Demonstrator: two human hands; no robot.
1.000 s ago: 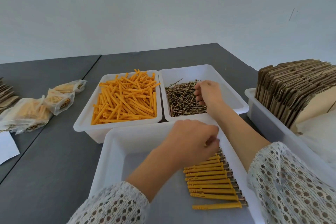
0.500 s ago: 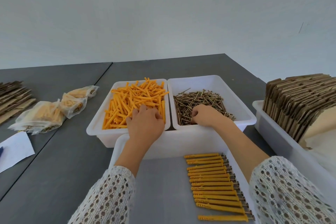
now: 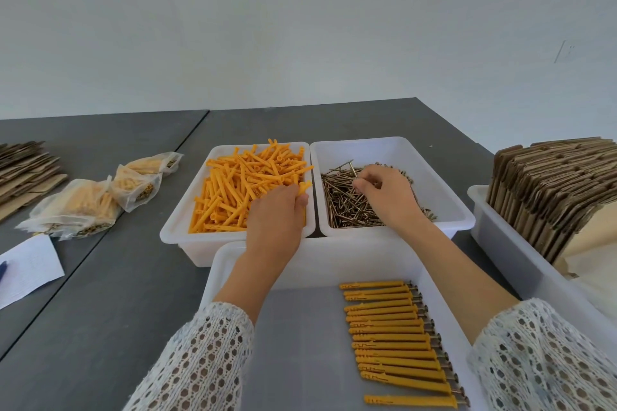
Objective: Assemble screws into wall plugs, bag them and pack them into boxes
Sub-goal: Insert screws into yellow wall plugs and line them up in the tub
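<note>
Grey table (image 3: pixel 100 294); a plug (image 3: pixel 302 190) is pinched by the left hand (image 3: pixel 277 220), a screw (image 3: pixel 354 181) by the right hand (image 3: pixel 384 197), for joining

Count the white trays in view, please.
4. One with plugs is under the left hand, one with screws under the right hand, a near one holds assembled plugs, one at right holds cardboard. Others may be out of view.
</note>
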